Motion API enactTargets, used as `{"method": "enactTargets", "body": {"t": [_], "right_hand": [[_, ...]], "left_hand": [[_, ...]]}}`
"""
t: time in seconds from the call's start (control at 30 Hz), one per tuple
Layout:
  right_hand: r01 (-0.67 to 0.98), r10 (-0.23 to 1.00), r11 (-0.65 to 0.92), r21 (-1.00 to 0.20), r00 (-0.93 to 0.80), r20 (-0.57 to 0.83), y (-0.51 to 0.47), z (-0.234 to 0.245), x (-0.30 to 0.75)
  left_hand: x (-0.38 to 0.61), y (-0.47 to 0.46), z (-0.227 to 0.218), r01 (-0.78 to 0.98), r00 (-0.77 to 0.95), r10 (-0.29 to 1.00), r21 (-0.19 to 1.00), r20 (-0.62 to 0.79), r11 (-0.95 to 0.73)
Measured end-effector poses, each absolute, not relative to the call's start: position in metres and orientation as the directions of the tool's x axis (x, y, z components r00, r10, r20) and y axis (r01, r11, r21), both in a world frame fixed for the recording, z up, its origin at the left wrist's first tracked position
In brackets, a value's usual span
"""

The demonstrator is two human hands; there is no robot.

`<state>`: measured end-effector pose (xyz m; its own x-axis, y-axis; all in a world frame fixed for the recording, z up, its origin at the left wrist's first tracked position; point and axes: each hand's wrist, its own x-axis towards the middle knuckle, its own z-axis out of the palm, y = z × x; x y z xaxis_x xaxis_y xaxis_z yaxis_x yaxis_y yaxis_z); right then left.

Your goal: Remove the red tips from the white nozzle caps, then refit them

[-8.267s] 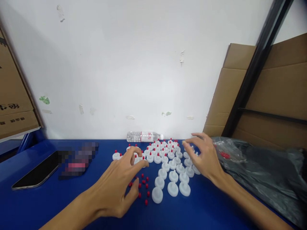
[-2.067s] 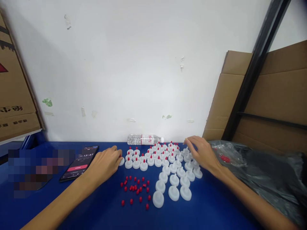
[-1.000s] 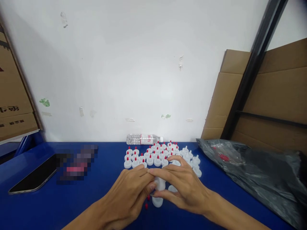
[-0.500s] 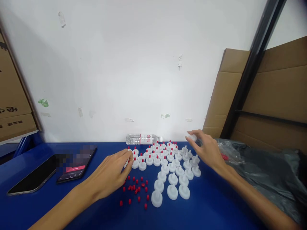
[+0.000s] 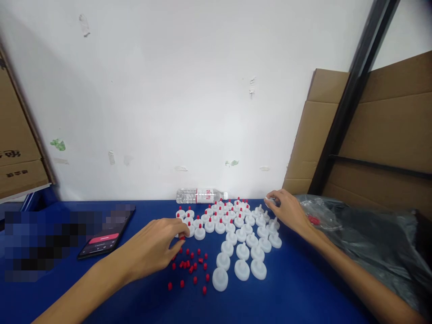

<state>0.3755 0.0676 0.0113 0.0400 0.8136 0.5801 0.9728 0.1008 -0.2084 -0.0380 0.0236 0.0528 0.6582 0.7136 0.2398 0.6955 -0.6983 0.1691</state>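
Several white nozzle caps point(image 5: 242, 252) stand in rows on the blue table point(image 5: 303, 288); those at the back wear small red tips point(image 5: 216, 216). Loose red tips point(image 5: 191, 267) lie scattered in front of the left rows. My left hand point(image 5: 151, 247) hovers over the red tips, thumb and forefinger pinched on one red tip beside the capped row. My right hand point(image 5: 286, 211) is at the far right corner of the rows, fingers pinched on a white cap.
A water bottle point(image 5: 201, 195) lies against the wall behind the caps. A phone with a lit screen point(image 5: 106, 236) rests at the left. A black plastic bag point(image 5: 364, 238) covers the right side. Cardboard boxes point(image 5: 388, 130) lean at the right and left.
Both hands met over the front white caps a second ago, then parted. The left hand has dropped to the red tips and the right has settled at the far right caps.
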Motion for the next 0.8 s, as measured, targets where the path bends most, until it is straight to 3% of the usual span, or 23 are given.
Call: {"method": "enactTargets", "body": {"t": [0.23,0.47,0.7,0.8], "right_hand": [[0.973,0.872,-0.082,-0.216,0.175,0.457,0.067,0.007,0.386],[0.969,0.914,-0.105,-0.222,0.182,0.362,0.067,0.005,0.386],[0.968,0.913,-0.115,-0.222,0.191,0.362,0.068,0.004,0.384],[0.969,0.904,-0.120,-0.216,0.197,0.380,0.066,0.008,0.382]], "left_hand": [[-0.041,0.023,0.051,0.726,0.648,0.746,0.175,0.154,-0.666],[-0.041,0.018,0.052,0.725,0.657,0.745,0.177,0.113,-0.666],[-0.045,0.034,0.050,0.798,0.538,0.776,0.099,0.328,-0.595],[-0.049,0.043,0.042,0.857,0.474,0.818,0.044,0.326,-0.514]]}}
